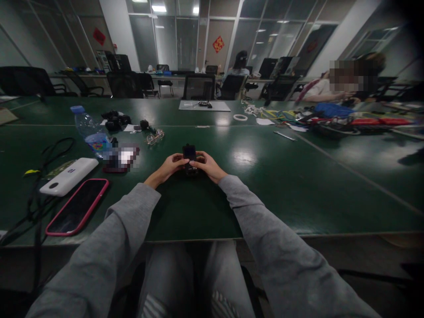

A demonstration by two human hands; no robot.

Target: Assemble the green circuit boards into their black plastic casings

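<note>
A small black device (190, 153) with a dark screen stands upright over the green table (265, 194), held between both hands. My left hand (171, 165) grips its left side, with the thumb on the lower front. On the other side my right hand (207, 164) grips it, thumb also on the lower front near small buttons. The fingers behind the device are partly hidden. Both thumbs nearly meet below the screen.
At left lie a pink-edged phone (77, 207), a white power bank (69, 176), black straps and a plastic bottle (91, 132). Glasses (155, 137) lie farther back. A wrench (285, 136), a tape roll (240, 117) and cables sit back right. People sit beyond.
</note>
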